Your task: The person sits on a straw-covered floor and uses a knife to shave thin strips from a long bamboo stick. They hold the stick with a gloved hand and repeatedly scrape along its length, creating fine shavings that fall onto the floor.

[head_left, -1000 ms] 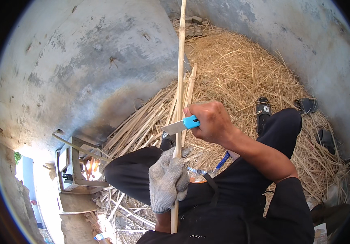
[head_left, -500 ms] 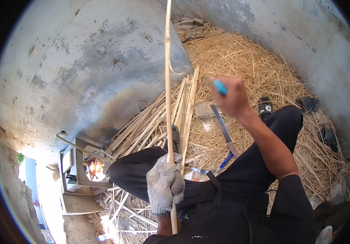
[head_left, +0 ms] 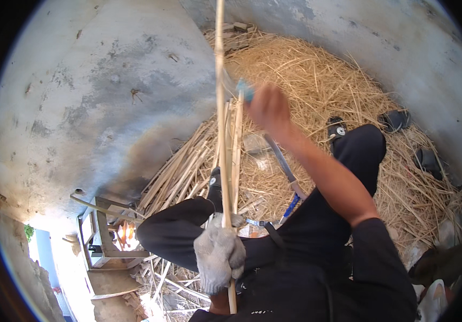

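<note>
My left hand (head_left: 219, 260), in a grey knitted glove, is closed round the lower part of a long pale bamboo strip (head_left: 220, 107). The strip stands nearly upright in front of me and runs out of the top of the picture. My bare right hand (head_left: 269, 110) is a fist round a small turquoise tool (head_left: 246, 90), close to the strip's right side. Motion smears the tool, so its working end and any contact with the strip cannot be made out. Between my legs lies a long curved blade (head_left: 282, 161) with a blue-wrapped handle (head_left: 291, 206).
A pile of straw-like shavings (head_left: 306, 70) covers the floor along the curved grey wall (head_left: 134, 59). Split strips (head_left: 180, 166) lie in a bundle beyond my left knee. A wooden frame (head_left: 99, 236) stands at the left. Dark footwear (head_left: 394, 121) rests at the right.
My right hand has moved left and slightly up, bringing the turquoise tool close to the bamboo strip. My left hand keeps its grip low on the strip. The view has shifted slightly.
</note>
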Demonstrator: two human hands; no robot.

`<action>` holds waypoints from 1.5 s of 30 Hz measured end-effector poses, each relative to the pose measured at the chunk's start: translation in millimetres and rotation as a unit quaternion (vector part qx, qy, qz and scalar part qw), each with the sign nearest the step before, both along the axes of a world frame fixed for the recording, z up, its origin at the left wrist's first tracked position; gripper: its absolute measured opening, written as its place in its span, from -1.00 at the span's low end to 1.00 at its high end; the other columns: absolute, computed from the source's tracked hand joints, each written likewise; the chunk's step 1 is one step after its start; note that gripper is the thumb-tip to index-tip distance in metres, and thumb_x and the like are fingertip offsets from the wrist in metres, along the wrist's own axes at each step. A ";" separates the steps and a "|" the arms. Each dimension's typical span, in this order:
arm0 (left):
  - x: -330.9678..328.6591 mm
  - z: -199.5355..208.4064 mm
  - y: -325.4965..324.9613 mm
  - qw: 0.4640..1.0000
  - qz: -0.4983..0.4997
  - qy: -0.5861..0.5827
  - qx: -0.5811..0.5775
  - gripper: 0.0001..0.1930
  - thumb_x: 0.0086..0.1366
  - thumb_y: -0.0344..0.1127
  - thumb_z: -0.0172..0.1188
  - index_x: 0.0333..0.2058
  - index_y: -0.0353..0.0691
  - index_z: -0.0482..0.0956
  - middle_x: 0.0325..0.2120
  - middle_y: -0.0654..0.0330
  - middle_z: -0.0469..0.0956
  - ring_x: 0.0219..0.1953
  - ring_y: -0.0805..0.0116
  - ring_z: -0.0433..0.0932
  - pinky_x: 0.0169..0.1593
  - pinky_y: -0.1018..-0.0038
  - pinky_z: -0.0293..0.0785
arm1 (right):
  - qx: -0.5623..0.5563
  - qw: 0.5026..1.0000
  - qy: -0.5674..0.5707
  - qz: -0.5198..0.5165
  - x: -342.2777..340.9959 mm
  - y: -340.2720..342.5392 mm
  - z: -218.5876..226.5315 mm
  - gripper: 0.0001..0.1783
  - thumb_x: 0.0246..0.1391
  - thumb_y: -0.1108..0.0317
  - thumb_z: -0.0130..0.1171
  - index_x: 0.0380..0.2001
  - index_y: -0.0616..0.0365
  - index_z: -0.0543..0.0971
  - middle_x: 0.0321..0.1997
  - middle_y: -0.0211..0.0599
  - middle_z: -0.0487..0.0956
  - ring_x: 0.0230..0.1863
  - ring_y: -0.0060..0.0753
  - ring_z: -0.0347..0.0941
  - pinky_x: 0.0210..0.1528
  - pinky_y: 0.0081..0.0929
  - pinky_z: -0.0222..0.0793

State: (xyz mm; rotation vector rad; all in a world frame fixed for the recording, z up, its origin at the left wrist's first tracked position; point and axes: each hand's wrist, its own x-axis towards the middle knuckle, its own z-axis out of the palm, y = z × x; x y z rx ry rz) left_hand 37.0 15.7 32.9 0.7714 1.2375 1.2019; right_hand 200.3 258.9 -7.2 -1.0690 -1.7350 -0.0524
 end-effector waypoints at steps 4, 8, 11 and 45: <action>10.4 3.9 -10.4 0.997 0.016 0.076 -0.010 -0.65 0.43 -0.15 0.05 -0.11 -0.41 0.45 -0.86 0.39 0.16 -0.89 0.63 0.07 -0.83 0.61 -0.10 | -0.093 0.986 0.028 -0.134 20.1 32.0 14.9 -0.61 0.18 0.18 0.20 -0.67 0.15 0.52 -0.80 -0.40 0.46 -0.81 -0.54 0.33 -0.76 -0.55 0.17; 6.8 7.5 3.1 0.998 -0.039 0.009 -0.038 -0.70 0.40 -0.27 0.05 -0.05 -0.41 0.48 -0.80 0.28 0.29 -0.83 0.61 0.17 -0.80 0.61 0.06 | -0.054 0.991 0.037 -0.115 17.5 23.2 -3.0 -0.63 0.20 0.22 0.18 -0.66 0.13 0.54 -0.81 -0.38 0.46 -0.82 -0.53 0.33 -0.78 -0.54 0.16; 10.6 5.0 -7.6 0.994 -0.063 0.067 -0.050 -0.68 0.41 -0.29 0.02 0.03 -0.38 0.47 -0.79 0.33 0.26 -0.82 0.61 0.15 -0.78 0.62 0.07 | 0.077 0.991 -0.002 -0.105 45.3 70.1 -6.7 -0.66 0.18 0.27 0.17 -0.68 0.09 0.51 -0.81 -0.33 0.45 -0.81 -0.51 0.36 -0.81 -0.52 0.15; -39.0 -9.9 -35.2 0.999 -0.033 -0.032 -0.026 -0.61 0.38 -0.20 0.13 -0.07 -0.48 0.38 -0.87 0.23 0.24 -0.90 0.54 0.13 -0.84 0.57 0.02 | 0.035 0.995 -0.006 0.093 -29.4 -6.8 21.1 -0.77 0.08 0.38 0.21 -0.62 0.17 0.48 -0.73 -0.20 0.49 -0.72 -0.25 0.47 -0.69 -0.34 0.29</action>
